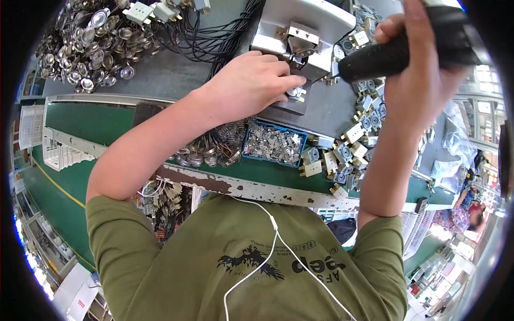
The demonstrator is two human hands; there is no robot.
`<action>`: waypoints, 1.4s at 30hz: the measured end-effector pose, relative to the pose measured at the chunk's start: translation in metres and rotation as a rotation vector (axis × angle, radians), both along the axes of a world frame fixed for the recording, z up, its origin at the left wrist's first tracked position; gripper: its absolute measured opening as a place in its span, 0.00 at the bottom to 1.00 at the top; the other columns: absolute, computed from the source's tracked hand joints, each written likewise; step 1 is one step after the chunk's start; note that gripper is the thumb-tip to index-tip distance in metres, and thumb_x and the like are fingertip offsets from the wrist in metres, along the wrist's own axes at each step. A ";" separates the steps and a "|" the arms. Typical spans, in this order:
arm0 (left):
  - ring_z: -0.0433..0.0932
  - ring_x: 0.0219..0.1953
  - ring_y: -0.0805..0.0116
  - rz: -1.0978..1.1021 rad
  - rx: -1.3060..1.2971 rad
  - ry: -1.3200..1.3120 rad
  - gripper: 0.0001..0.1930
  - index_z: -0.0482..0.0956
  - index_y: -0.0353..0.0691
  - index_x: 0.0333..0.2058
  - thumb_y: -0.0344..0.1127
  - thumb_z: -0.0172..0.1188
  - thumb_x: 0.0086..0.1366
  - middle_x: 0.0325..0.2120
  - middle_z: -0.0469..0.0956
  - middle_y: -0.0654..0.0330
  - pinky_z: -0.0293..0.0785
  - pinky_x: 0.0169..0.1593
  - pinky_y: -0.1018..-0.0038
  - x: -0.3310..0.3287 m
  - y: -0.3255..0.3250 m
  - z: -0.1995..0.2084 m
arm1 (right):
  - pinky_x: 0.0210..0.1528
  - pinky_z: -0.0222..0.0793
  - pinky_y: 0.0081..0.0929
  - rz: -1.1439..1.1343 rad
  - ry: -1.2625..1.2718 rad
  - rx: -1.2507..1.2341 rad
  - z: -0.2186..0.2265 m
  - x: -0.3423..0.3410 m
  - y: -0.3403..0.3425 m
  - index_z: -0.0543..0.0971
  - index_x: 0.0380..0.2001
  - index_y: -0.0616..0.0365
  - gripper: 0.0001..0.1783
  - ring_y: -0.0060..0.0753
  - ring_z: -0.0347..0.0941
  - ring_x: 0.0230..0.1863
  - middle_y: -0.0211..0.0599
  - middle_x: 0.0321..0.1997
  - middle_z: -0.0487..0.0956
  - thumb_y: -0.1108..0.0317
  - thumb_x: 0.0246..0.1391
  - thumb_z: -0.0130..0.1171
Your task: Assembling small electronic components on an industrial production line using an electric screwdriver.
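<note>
My left hand [254, 80] reaches to a dark metal block, its fingers bent and pressed on a small light-grey plug part [296, 93] with metal pins. The fingers partly hide that part. My right hand [420, 69] is wrapped round a black electric screwdriver [375, 58], raised at the upper right. The tool's nose points left toward the block, apart from the left fingertips. Just beyond the left hand stands a metal fixture [303, 40] with a bright bracket. Near the block sits a blue tray [248, 154] of small metal pieces.
Many plug housings [342, 155] lie right of the block. A heap of round metal parts [88, 51] fills the far left, beside black cables [206, 43]. More round parts with wires [206, 152] lie left of the tray. A chipped white rail [257, 191] runs along the near edge.
</note>
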State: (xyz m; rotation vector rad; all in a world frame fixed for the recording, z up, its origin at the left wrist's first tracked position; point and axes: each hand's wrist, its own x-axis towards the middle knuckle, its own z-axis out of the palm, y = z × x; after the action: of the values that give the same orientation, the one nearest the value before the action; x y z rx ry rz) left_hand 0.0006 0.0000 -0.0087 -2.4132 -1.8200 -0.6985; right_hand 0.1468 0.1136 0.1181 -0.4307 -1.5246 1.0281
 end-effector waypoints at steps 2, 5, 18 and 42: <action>0.81 0.45 0.63 -0.078 0.050 -0.065 0.16 0.84 0.48 0.47 0.38 0.70 0.59 0.36 0.80 0.64 0.75 0.49 0.66 -0.003 -0.001 0.006 | 0.30 0.73 0.23 -0.028 -0.110 0.080 -0.012 0.005 0.030 0.75 0.52 0.67 0.18 0.22 0.75 0.28 0.40 0.37 0.81 0.70 0.63 0.65; 0.81 0.44 0.64 -0.046 -0.100 -0.096 0.16 0.84 0.49 0.47 0.37 0.70 0.58 0.35 0.80 0.65 0.74 0.47 0.66 -0.005 -0.018 0.005 | 0.34 0.74 0.23 -0.108 -0.160 0.134 -0.027 0.013 0.063 0.73 0.55 0.66 0.21 0.23 0.77 0.32 0.40 0.39 0.81 0.67 0.63 0.66; 0.79 0.50 0.55 0.584 0.304 -0.213 0.16 0.81 0.44 0.55 0.36 0.64 0.70 0.49 0.80 0.52 0.74 0.55 0.62 -0.107 -0.072 0.059 | 0.59 0.70 0.40 -0.281 -1.192 0.742 -0.113 0.104 0.099 0.80 0.54 0.50 0.19 0.44 0.78 0.55 0.38 0.53 0.84 0.67 0.60 0.67; 0.74 0.61 0.58 0.375 -0.037 0.565 0.08 0.87 0.40 0.30 0.34 0.63 0.52 0.51 0.81 0.55 0.66 0.63 0.63 -0.016 -0.038 0.014 | 0.55 0.70 0.42 0.108 -1.478 0.733 -0.107 0.100 0.111 0.81 0.52 0.53 0.22 0.46 0.75 0.49 0.40 0.39 0.81 0.74 0.52 0.67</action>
State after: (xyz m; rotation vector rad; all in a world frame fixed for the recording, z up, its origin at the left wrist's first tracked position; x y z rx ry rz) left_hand -0.0151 -0.0380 0.0054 -1.9157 -1.9330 0.0496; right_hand 0.2472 0.2244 0.0112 -0.6026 -3.0707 -0.0256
